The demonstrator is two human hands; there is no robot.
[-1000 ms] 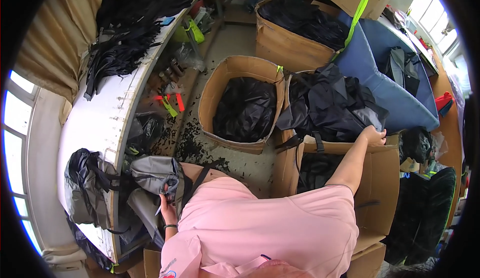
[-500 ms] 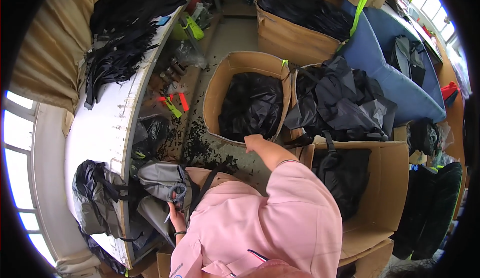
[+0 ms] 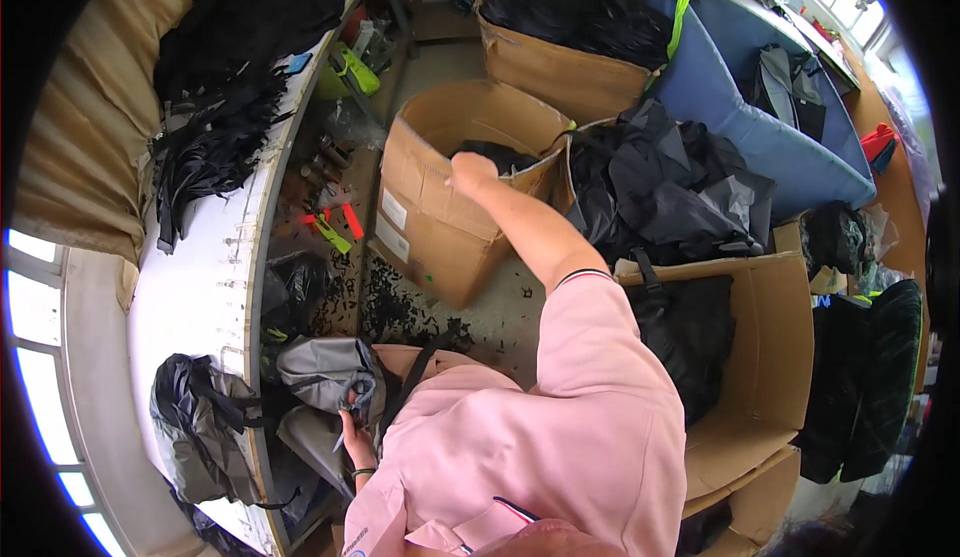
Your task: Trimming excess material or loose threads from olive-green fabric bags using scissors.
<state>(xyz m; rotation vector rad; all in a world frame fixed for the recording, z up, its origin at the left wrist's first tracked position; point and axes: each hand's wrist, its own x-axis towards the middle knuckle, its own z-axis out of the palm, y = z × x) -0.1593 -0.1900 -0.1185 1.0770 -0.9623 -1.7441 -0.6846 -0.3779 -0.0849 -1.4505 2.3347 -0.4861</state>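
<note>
A cardboard box (image 3: 430, 222) with two white labels stands on the floor ahead of me, tilted. My right hand (image 3: 472, 171) is closed on its near rim, the arm stretched forward. Dark material (image 3: 500, 154) shows inside the box, mostly hidden by its near wall. At lower left, my left hand (image 3: 355, 439) is closed on what look like scissors (image 3: 340, 443), with a thin blade pointing down. It is against a grey bag (image 3: 325, 372) with black straps, which partly hides the fingers. Another grey and black bag (image 3: 205, 427) lies on the white table beside it.
The white table (image 3: 190, 297) runs along the left, with black strips (image 3: 220, 137) piled on it. Cardboard boxes of black material stand behind and to the right, including an open box (image 3: 770, 357). A blue bin (image 3: 800, 157) is at far right. Black scraps (image 3: 390, 302) litter the floor.
My right hand has risen and moved away from me with the box's near rim. The box has tipped, so its outer near wall now shows. My left hand stays by the grey bag.
</note>
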